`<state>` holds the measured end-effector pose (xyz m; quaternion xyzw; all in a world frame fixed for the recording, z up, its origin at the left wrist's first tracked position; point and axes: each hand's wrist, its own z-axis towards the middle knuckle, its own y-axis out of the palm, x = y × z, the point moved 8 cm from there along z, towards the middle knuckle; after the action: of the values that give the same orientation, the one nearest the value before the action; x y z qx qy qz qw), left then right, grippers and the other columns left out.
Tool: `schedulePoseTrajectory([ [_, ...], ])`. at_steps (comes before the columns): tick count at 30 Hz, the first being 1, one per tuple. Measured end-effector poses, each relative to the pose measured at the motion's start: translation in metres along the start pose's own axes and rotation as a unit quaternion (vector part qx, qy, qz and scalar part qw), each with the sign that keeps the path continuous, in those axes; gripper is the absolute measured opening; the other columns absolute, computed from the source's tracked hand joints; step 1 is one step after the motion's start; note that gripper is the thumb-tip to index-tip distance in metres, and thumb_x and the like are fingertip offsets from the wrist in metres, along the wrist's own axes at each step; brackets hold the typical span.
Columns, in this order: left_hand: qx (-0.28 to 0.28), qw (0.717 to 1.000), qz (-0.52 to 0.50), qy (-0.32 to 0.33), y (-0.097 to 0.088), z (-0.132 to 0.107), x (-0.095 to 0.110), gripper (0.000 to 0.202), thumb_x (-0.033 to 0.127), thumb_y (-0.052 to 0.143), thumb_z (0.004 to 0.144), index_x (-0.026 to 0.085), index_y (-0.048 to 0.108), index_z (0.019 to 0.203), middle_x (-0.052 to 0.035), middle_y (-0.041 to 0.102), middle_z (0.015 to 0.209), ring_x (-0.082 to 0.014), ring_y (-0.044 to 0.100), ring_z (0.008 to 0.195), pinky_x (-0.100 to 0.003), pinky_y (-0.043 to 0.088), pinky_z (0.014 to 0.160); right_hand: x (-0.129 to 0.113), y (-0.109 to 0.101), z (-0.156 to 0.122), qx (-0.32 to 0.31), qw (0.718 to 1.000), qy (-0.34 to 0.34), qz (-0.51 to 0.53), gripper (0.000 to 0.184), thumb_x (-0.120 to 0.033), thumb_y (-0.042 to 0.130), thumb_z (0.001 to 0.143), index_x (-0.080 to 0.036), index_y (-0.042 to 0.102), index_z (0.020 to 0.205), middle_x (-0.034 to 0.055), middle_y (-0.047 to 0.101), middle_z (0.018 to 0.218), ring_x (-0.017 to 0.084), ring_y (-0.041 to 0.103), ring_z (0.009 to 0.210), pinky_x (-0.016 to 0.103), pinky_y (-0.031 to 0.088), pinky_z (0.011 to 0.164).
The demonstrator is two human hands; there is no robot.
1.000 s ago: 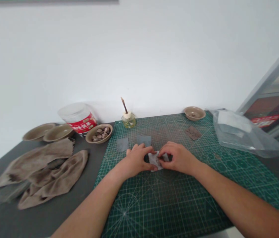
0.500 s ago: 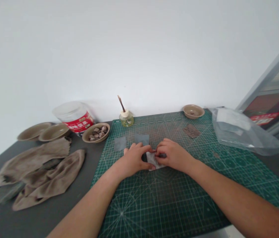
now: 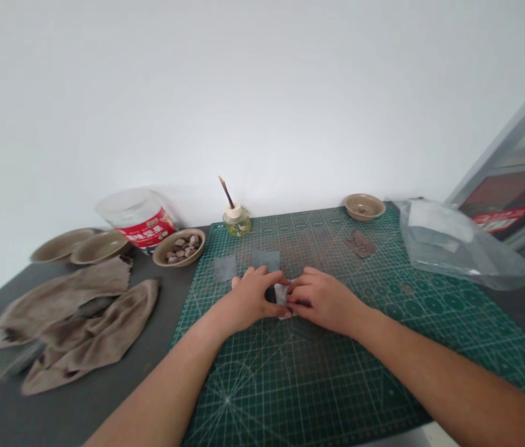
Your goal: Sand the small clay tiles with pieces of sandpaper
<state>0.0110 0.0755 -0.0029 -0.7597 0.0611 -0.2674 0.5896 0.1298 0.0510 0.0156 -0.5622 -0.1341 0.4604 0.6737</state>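
Observation:
A small whitish folded sheet (image 3: 281,294) stands between my left hand (image 3: 253,300) and my right hand (image 3: 322,301), and the fingers of both hands pinch it. Much of it is hidden by my fingers. A dark patch shows beside it, but I cannot tell what that is. Both hands rest just above a green cutting mat (image 3: 318,385). Two grey square sheets (image 3: 224,268) (image 3: 265,260) lie just beyond my left fingers, and a brown rectangular piece (image 3: 360,244) lies farther right.
Beyond the mat's left edge stand a bowl of small stones (image 3: 179,247), a clear tub with a red label (image 3: 137,218), and two shallow dishes (image 3: 61,246) (image 3: 99,247). Crumpled brown cloths (image 3: 89,326) lie at left. A clear plastic bag (image 3: 453,248) lies at right.
My hands have closed toward each other over the whitish sheet, so less of it shows. The whole view has shifted slightly as my head moved.

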Motion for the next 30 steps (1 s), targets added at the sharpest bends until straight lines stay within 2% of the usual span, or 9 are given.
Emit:
schedulePoseTrajectory([
  [4,0.001,1.000,-0.005,-0.007,-0.001,0.000,0.000,0.057,0.059,0.073,0.069,0.038,0.061,0.120,-0.0058,0.058,0.109,-0.0333,0.050,0.107,-0.045,0.039,0.085,0.007,-0.005,-0.001,0.022,0.998,0.046,-0.022,0.009,-0.021,0.069,0.084,-0.017,0.069,0.076,0.0041,0.067,0.081,0.019,0.054,0.085,0.032,0.041,0.080],
  [9,-0.004,1.000,-0.008,-0.007,-0.003,-0.001,0.004,0.056,0.060,0.073,0.069,0.035,0.062,0.118,-0.0068,0.058,0.111,-0.0341,0.049,0.109,-0.046,0.040,0.087,0.003,-0.001,-0.001,0.006,1.000,0.019,0.000,0.011,-0.024,0.067,0.088,-0.018,0.069,0.079,0.0041,0.067,0.085,0.019,0.054,0.084,0.033,0.041,0.081],
  [15,-0.006,1.000,-0.003,-0.016,-0.004,-0.002,0.004,0.057,0.059,0.074,0.069,0.035,0.062,0.119,-0.0073,0.059,0.111,-0.0350,0.049,0.111,-0.046,0.039,0.088,0.024,-0.004,-0.001,0.031,0.996,0.089,-0.003,0.015,-0.030,0.065,0.090,-0.018,0.071,0.082,0.0058,0.066,0.086,0.020,0.054,0.088,0.035,0.040,0.085],
  [20,0.003,1.000,0.005,-0.011,-0.003,-0.002,0.002,0.059,0.062,0.072,0.069,0.037,0.061,0.121,-0.0071,0.058,0.111,-0.0359,0.048,0.111,-0.047,0.039,0.087,0.018,-0.002,-0.002,0.038,0.995,0.093,0.007,0.011,-0.027,0.067,0.088,-0.019,0.071,0.082,0.0046,0.067,0.086,0.019,0.055,0.088,0.033,0.040,0.083],
  [25,0.004,1.000,0.003,-0.015,-0.002,-0.002,0.001,0.059,0.063,0.072,0.069,0.036,0.062,0.121,-0.0074,0.058,0.111,-0.0350,0.049,0.109,-0.047,0.039,0.086,0.002,0.000,-0.004,0.009,0.999,0.032,0.043,0.009,-0.024,0.072,0.083,-0.019,0.069,0.076,0.0022,0.068,0.084,0.017,0.055,0.083,0.032,0.041,0.081],
  [30,0.001,1.000,-0.007,-0.020,-0.003,-0.003,0.002,0.058,0.061,0.073,0.069,0.037,0.062,0.121,-0.0074,0.058,0.109,-0.0351,0.049,0.109,-0.046,0.039,0.086,0.013,-0.007,-0.001,0.031,0.997,0.063,0.017,0.009,-0.020,0.070,0.083,-0.019,0.069,0.074,0.0038,0.068,0.083,0.019,0.055,0.085,0.033,0.041,0.080],
])
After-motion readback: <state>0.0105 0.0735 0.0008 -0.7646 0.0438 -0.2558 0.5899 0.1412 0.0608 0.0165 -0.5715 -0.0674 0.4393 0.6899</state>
